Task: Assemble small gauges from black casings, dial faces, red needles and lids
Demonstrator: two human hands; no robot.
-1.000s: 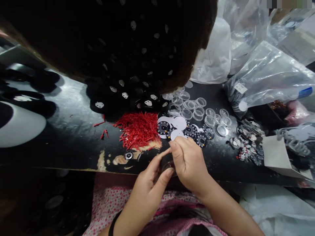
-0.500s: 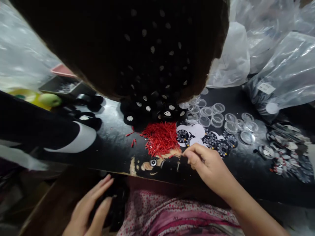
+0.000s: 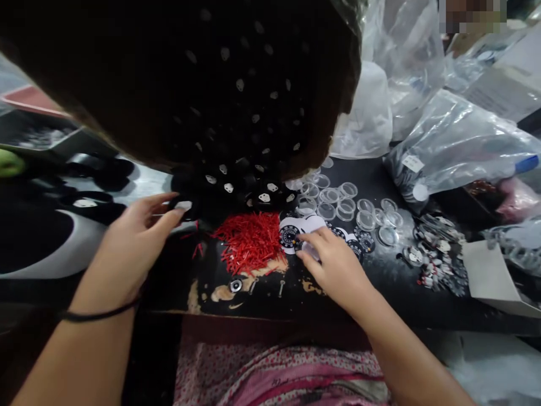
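My left hand (image 3: 141, 234) has its thumb and fingertips on a small black round case (image 3: 185, 206) with a whitish patch, at the lower left of the mass of similar black cases (image 3: 264, 197). My right hand (image 3: 336, 262) reaches over the printed discs, thumb and index finger apart at the right edge of a black dial disc (image 3: 289, 235) with white markings. White round discs (image 3: 315, 223) and more black dials (image 3: 364, 241) lie partly beneath and beside this hand. Between my hands is a pile of thin red strips (image 3: 249, 239).
A large dark container (image 3: 139, 84) overhangs the bench. Clear plastic rings (image 3: 346, 206) lie behind my right hand. Farther right are loose small parts (image 3: 442, 254), an open white box (image 3: 486, 276) and a plastic bag (image 3: 460, 146). A small round metal part (image 3: 235, 286) sits near the front edge.
My left hand has risen from below the bench edge to a black case. My right hand has moved from a pinch near the red strips to the dial discs, its fingers parting. The view has shifted right.
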